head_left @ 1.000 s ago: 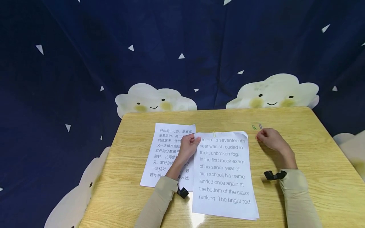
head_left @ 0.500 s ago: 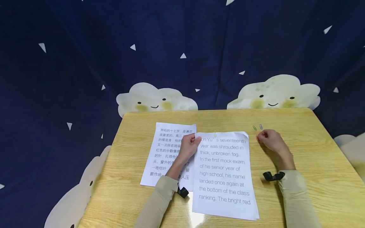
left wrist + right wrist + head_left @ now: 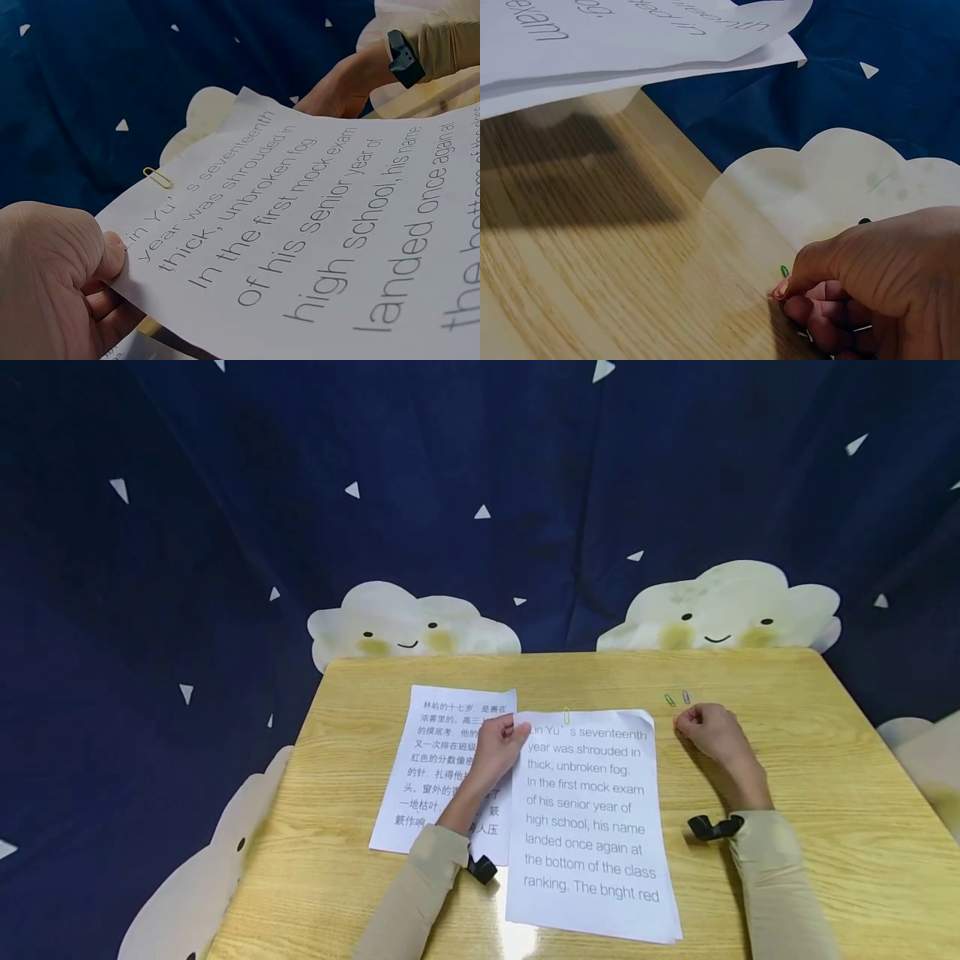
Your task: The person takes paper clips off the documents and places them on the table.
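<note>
My left hand pinches the upper left corner of some white sheets printed in English, thumb on top. A yellow paper clip sits on their top edge. In the right wrist view, the sheets are raised above the table and cast a shadow. My right hand is low over the table to their right. Between its thumb and forefinger it pinches a red paper clip. Just beyond that hand lie a green paper clip and a blue paper clip.
A sheet with Chinese text lies on the wooden table, partly under my left forearm and the English sheets. Behind the table hangs a dark blue curtain with clouds and triangles. Each wrist wears a black camera band.
My right forearm has shifted very slightly to the left, with its fingers still at the red paper clip. The left hand keeps its grip on the sheets in the same place.
</note>
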The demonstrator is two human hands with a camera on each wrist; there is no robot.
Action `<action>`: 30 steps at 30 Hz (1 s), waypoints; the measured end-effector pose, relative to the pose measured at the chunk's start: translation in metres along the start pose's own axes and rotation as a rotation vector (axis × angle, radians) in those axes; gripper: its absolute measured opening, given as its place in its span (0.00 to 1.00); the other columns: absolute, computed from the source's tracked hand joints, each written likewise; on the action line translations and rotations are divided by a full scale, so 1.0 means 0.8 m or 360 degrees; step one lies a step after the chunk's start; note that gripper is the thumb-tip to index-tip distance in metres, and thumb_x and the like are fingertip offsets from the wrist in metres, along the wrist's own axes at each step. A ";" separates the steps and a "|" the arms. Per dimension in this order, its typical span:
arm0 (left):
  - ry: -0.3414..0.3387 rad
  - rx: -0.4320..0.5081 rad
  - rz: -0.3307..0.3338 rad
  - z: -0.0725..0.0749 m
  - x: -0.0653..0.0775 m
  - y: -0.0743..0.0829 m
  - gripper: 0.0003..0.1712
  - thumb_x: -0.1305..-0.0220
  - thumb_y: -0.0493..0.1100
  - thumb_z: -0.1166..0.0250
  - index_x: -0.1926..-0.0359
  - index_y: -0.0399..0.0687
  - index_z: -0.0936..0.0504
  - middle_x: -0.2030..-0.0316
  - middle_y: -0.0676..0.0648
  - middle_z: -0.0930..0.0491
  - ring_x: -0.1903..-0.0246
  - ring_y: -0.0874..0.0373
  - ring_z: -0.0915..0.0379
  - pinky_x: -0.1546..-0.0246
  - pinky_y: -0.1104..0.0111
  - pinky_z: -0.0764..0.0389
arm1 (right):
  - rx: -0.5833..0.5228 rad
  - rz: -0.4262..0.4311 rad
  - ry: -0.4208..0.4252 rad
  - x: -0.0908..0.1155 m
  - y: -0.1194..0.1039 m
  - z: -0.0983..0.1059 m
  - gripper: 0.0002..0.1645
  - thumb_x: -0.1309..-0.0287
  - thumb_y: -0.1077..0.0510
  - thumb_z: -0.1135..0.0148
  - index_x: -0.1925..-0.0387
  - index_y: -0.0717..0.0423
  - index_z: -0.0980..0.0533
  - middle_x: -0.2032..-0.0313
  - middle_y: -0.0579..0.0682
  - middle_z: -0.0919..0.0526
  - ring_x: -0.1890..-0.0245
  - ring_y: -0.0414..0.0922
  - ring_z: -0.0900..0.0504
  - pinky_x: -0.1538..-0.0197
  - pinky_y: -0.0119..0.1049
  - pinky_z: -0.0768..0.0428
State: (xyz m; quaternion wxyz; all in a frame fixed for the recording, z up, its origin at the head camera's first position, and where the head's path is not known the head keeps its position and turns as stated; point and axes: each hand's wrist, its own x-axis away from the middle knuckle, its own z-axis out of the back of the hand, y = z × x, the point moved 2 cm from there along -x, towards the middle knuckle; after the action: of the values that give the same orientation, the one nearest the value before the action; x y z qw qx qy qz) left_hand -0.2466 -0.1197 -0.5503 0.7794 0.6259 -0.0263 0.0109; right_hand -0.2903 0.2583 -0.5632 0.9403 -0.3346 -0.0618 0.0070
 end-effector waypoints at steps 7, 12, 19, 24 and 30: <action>-0.0001 -0.0011 0.0013 0.001 0.000 -0.003 0.10 0.25 0.41 0.35 0.54 0.41 0.11 0.74 0.48 0.14 0.79 0.62 0.24 0.77 0.74 0.27 | 0.0028 -0.0037 0.0094 0.002 -0.004 -0.004 0.14 0.34 0.55 0.40 0.68 0.63 0.20 0.68 0.57 0.17 0.69 0.51 0.23 0.65 0.40 0.27; -0.0004 -0.0012 0.0014 0.000 0.000 -0.006 0.10 0.25 0.42 0.36 0.55 0.42 0.11 0.74 0.48 0.14 0.79 0.61 0.25 0.78 0.74 0.27 | 0.0022 -0.0066 0.0116 0.002 -0.006 -0.006 0.14 0.35 0.55 0.40 0.66 0.64 0.20 0.67 0.59 0.16 0.68 0.52 0.21 0.66 0.39 0.27; -0.0033 0.0019 -0.0011 0.001 0.000 -0.007 0.10 0.25 0.42 0.36 0.53 0.41 0.11 0.73 0.48 0.13 0.79 0.61 0.24 0.77 0.75 0.26 | -0.0010 -0.0066 0.0149 0.003 -0.006 -0.008 0.12 0.37 0.56 0.38 0.66 0.64 0.19 0.69 0.57 0.16 0.70 0.50 0.22 0.68 0.39 0.27; -0.0032 0.0007 -0.0005 0.001 0.000 -0.006 0.10 0.25 0.42 0.36 0.53 0.42 0.11 0.73 0.48 0.13 0.79 0.61 0.24 0.76 0.74 0.25 | -0.0007 -0.0065 0.0140 0.003 -0.006 -0.008 0.13 0.35 0.55 0.39 0.65 0.64 0.19 0.68 0.58 0.16 0.70 0.50 0.22 0.68 0.39 0.27; -0.0036 0.0006 0.0011 0.001 0.000 -0.002 0.10 0.25 0.43 0.36 0.53 0.43 0.11 0.73 0.48 0.13 0.78 0.60 0.23 0.76 0.74 0.26 | 0.0043 -0.0021 0.0144 0.005 -0.010 -0.002 0.14 0.29 0.55 0.42 0.65 0.63 0.21 0.70 0.57 0.19 0.71 0.50 0.24 0.71 0.39 0.29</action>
State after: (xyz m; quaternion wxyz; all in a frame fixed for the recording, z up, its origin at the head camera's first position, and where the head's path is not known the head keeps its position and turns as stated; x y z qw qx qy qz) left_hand -0.2468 -0.1207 -0.5518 0.7778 0.6274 -0.0372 0.0064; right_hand -0.2862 0.2516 -0.5591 0.9466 -0.3214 -0.0214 -0.0133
